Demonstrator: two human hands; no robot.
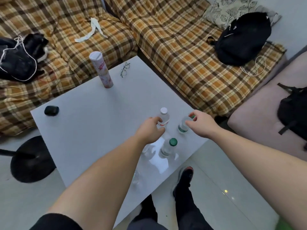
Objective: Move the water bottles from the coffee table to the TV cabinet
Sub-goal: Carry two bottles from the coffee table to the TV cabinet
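Observation:
Several clear water bottles stand near the front right corner of the white coffee table (86,123). My left hand (150,130) curls around the side of the white-capped bottle with a red label (164,117), which stands on the table. My right hand (201,122) pinches the top of a green-capped bottle (182,127), its cap mostly hidden by my fingers. Another green-capped bottle (169,146) stands free, closer to me. Two more clear bottles (146,151) (136,178) show partly beside my left forearm.
A tall pink tube (101,70), eyeglasses (124,69) and a small black case (51,110) are on the table's far part. A plaid-covered sofa (174,47) with black bags wraps behind it. A black round stand base (31,160) sits on the floor at left. My legs are at the table's near edge.

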